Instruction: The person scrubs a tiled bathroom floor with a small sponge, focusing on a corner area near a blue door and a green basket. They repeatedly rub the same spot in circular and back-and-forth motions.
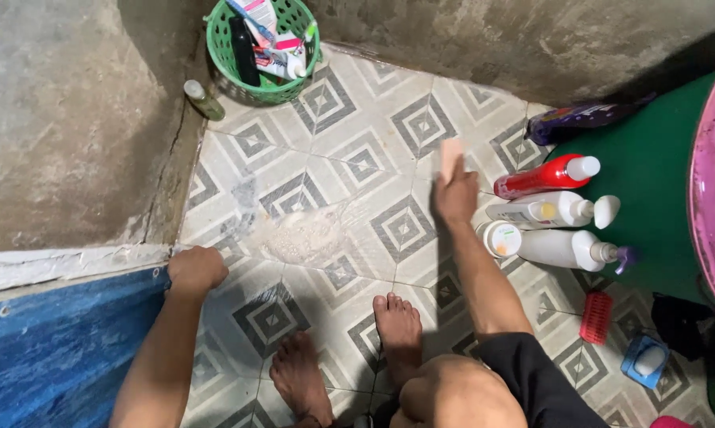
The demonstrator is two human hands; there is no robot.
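My right hand reaches forward over the patterned floor tiles and grips a small pale pink sponge that sticks out past the fingers. A foamy white soapy patch lies on the tiles to its left. My left hand rests with curled fingers on the edge of a blue tarp by the grey concrete wall, with nothing seen in it. My two bare feet stand on the tiles below.
A green basket of toiletries sits in the far corner, a small green bottle beside it. Right of my hand lie a red bottle, white bottles, a purple pouch, a red brush, and a pink basin.
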